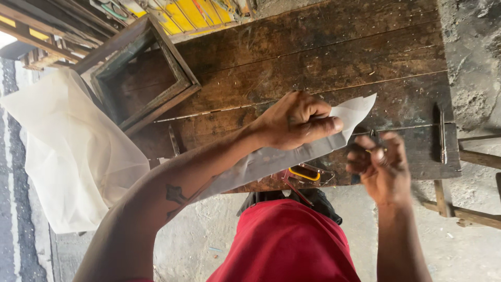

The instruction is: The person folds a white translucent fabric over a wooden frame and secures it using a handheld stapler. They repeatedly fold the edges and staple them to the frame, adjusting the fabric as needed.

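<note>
Dark, worn plank tabletop (334,57) over rough concrete floor (469,245). Left hand (295,120), grip pinching a thin white paper sheet (292,154) above the tabletop edge; right hand (383,167) closed, contents unclear.

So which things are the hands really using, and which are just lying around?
In use:
- left hand gripping the grey strip
- right hand pinching a small tool, too blurred to name

Lying about:
- wooden frame
- white sheet
- metal rod
- hacksaw at the table edge
</note>
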